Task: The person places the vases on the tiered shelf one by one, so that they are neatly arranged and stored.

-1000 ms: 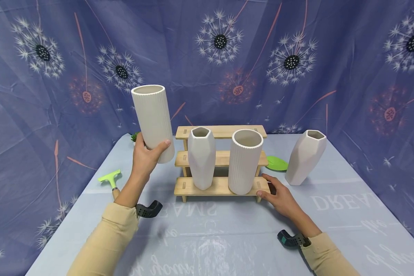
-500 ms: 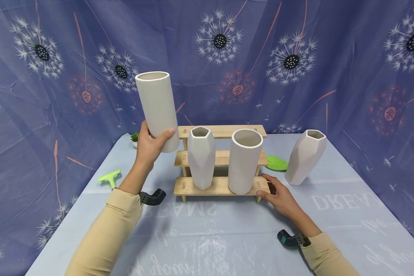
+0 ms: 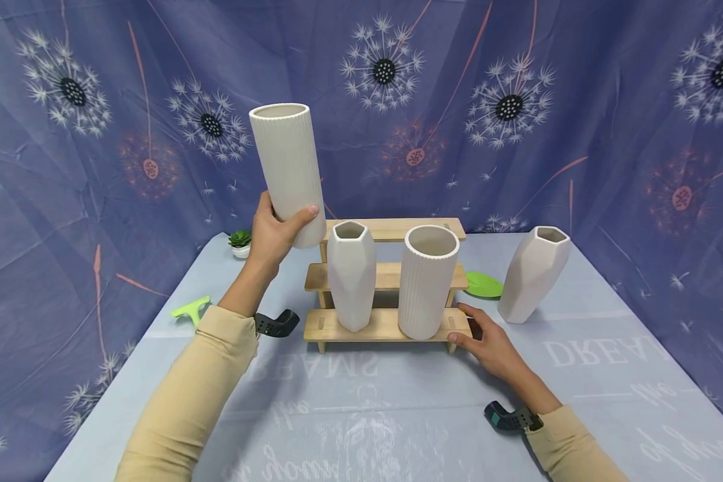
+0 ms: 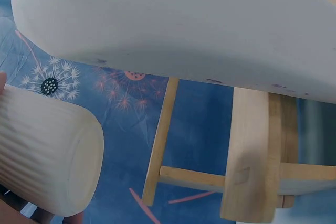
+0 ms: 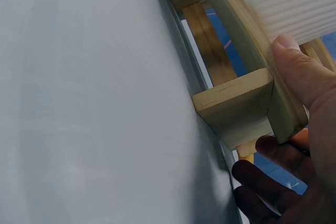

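My left hand [image 3: 275, 231] grips a tall white ribbed vase [image 3: 289, 171] near its base, the thumb across the front. The vase tilts slightly and is held up at the left end of the three-step wooden stand [image 3: 391, 230]. In the left wrist view its base end [image 4: 58, 153] shows at the lower left. My right hand [image 3: 488, 343] holds the right end of the stand's lowest step, thumb on top and fingers curled beneath, as the right wrist view shows. On that step stand a white faceted vase [image 3: 352, 278] and a second ribbed vase [image 3: 428, 284].
Right of the stand, another faceted vase [image 3: 533, 274] stands on the table, with a flat green leaf-shaped piece [image 3: 483, 285] beside it. To the left are a small potted succulent [image 3: 239, 244] and a green squeegee [image 3: 191, 309]. A blue dandelion-print cloth [image 3: 361, 100] hangs behind.
My left hand has lifted the ribbed vase higher and carried it rightward, toward the stand's top step. The right hand and the stand have stayed in place.
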Tool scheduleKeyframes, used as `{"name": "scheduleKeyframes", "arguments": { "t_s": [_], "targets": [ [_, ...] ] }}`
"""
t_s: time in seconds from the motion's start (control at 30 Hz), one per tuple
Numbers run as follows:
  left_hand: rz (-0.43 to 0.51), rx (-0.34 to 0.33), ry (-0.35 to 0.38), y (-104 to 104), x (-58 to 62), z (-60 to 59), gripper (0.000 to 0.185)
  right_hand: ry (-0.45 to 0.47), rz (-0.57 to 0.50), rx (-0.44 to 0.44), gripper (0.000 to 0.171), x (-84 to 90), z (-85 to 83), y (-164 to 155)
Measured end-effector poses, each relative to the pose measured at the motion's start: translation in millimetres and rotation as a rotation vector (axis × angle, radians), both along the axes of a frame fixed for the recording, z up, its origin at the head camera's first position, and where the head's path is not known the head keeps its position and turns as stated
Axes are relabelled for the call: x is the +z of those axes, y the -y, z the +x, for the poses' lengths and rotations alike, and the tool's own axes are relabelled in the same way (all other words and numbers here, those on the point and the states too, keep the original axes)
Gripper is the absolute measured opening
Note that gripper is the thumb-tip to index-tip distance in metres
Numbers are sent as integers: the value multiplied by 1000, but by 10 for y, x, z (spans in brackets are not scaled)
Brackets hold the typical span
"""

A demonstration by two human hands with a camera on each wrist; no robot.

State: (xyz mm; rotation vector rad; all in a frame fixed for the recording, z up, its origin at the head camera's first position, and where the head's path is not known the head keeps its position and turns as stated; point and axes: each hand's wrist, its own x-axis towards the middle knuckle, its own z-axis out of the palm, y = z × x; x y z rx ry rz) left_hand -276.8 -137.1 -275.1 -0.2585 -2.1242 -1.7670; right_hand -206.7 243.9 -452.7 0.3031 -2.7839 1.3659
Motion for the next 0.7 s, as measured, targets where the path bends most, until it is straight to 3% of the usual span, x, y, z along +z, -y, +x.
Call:
{"name": "scheduleKeyframes", "arguments": {
  "t_s": [0.7],
  "targets": [
    [-67,-61,106,-220,45,-288,78,-15,-5,5,78,-25,3,-11]
  ]
}}
